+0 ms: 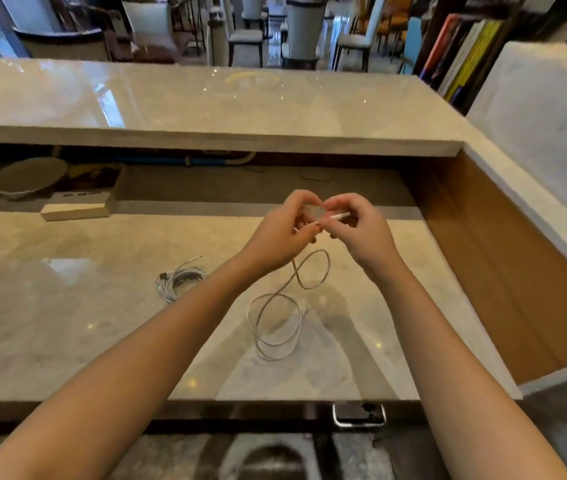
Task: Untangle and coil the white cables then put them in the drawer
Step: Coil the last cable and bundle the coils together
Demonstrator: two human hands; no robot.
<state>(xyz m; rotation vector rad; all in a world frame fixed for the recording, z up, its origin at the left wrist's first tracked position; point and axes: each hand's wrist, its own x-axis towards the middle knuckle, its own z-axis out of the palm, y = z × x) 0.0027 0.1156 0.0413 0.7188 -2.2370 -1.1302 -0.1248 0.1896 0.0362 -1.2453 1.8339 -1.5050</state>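
Pinched between left hand (283, 230) and right hand (356, 233), fingertips together: one end of loose white cable (298, 320), looped on marble counter (67, 306). At 9 o'clock of loops: coiled cable (179, 280).

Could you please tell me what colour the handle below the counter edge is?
The handle is shiny silver; head view shows it best.

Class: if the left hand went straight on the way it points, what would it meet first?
Probably the right hand: the left hand points rightward at it, fingertips almost touching over the white cable both pinch. Depth between them is unclear.
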